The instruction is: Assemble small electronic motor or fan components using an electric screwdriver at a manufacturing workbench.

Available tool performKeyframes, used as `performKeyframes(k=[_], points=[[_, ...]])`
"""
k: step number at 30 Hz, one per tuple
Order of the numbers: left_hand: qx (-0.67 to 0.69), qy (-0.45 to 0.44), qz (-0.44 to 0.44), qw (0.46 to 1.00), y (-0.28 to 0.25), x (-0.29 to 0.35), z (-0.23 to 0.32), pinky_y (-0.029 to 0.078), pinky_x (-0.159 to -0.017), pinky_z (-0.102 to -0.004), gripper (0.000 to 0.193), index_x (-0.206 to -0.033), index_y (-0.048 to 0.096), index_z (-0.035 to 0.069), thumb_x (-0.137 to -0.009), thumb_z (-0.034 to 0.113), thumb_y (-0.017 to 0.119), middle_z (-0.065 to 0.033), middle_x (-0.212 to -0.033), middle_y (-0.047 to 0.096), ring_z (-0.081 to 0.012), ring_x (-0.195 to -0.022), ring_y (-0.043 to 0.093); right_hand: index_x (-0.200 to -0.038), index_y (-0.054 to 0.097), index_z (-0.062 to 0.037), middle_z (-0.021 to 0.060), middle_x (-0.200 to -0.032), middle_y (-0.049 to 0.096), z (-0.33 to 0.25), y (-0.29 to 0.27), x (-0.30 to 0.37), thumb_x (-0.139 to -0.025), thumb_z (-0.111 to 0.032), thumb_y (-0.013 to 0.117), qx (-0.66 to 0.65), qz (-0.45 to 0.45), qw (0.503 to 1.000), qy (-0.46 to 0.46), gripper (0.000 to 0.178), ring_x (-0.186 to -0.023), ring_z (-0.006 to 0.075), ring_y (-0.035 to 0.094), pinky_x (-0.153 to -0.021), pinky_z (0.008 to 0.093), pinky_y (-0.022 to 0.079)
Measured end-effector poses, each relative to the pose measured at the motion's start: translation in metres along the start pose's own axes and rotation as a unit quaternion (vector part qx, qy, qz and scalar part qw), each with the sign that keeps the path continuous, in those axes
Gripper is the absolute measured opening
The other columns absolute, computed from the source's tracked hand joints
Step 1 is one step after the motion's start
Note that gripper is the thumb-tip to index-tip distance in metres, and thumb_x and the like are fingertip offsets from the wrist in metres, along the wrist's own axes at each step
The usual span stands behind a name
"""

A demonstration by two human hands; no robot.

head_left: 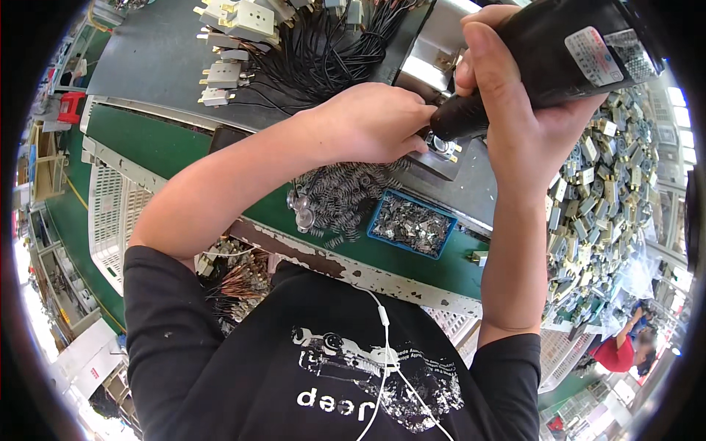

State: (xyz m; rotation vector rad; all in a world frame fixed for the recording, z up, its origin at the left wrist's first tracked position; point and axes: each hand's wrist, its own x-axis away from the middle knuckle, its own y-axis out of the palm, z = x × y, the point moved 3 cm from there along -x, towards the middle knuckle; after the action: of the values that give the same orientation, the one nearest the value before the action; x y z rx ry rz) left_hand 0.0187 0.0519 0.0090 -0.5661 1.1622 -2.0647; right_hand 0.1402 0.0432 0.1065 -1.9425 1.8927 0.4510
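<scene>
My right hand [526,128] is wrapped round a thick black electric screwdriver [540,62], whose tapered nose angles down to the left. Just beside that nose, the fingers of my left hand [371,121] are pinched together; what they hold, if anything, is hidden. Under the nose, a small pale part with brass pins [443,145] sits at a metal block [452,167]. The tool's tip is not clearly visible. Close below my left hand lies a heap of small coil springs [349,195], with round metal pieces [304,213] at its left side.
A blue tray [401,251] of small metal parts lies on the green bench. White plugs [254,22] with black cords [331,66] are heaped at the back left. Many plug pieces [603,191] are piled at right. A person in red [614,355] is farther off.
</scene>
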Motion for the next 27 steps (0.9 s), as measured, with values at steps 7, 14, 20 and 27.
performKeyframes(k=[7, 14, 20, 27], points=[[0.013, 0.006, -0.007, 1.000, 0.001, 0.000, -0.004, 0.056, -0.079, -0.0473, 0.028, -0.101, 0.065, 0.004, -0.090, 0.028, 0.071, -0.0146, -0.090, 0.069, -0.0356, -0.090, 0.069, -0.100, 0.065, 0.0016, 0.0083, -0.089, 0.068, -0.002, 0.004, 0.004, -0.081, 0.009, 0.072, 0.023, -0.011, 0.997, 0.073, 0.022, -0.068, 0.0118, 0.065, -0.059, 0.0234, 0.051], [-0.008, 0.020, 0.029, 0.999, 0.006, 0.004, -0.007, 0.056, -0.075, -0.0446, 0.028, -0.096, 0.066, 0.005, -0.088, 0.030, 0.073, -0.0122, -0.090, 0.067, -0.0333, -0.088, 0.069, -0.100, 0.063, 0.0038, 0.0090, -0.083, 0.070, 0.017, -0.001, -0.008, -0.089, 0.005, 0.072, -0.069, 0.053, 0.990, -0.111, 0.014, -0.062, 0.0120, 0.064, -0.057, 0.0245, 0.052], [-0.098, 0.144, 0.106, 0.979, 0.008, 0.002, 0.013, 0.053, -0.079, -0.0377, 0.039, -0.120, 0.067, 0.012, -0.085, 0.028, 0.075, -0.0054, -0.099, 0.064, -0.0241, -0.092, 0.066, -0.135, 0.047, 0.0028, 0.0158, -0.096, 0.068, -0.020, -0.058, -0.006, -0.095, 0.000, 0.066, -0.049, 0.105, 0.989, -0.090, 0.045, -0.070, 0.0138, 0.062, -0.065, 0.0284, 0.053], [-0.047, 0.143, 0.099, 0.984, 0.002, 0.019, 0.016, 0.052, -0.082, -0.0391, 0.030, -0.111, 0.071, 0.016, -0.083, 0.023, 0.077, -0.0012, -0.100, 0.067, -0.0228, -0.095, 0.068, -0.141, 0.038, -0.0023, 0.0126, -0.125, 0.067, -0.002, -0.114, 0.000, -0.093, -0.011, 0.076, 0.126, 0.165, 0.977, -0.049, 0.061, -0.093, 0.0124, 0.065, -0.089, 0.0263, 0.050]])
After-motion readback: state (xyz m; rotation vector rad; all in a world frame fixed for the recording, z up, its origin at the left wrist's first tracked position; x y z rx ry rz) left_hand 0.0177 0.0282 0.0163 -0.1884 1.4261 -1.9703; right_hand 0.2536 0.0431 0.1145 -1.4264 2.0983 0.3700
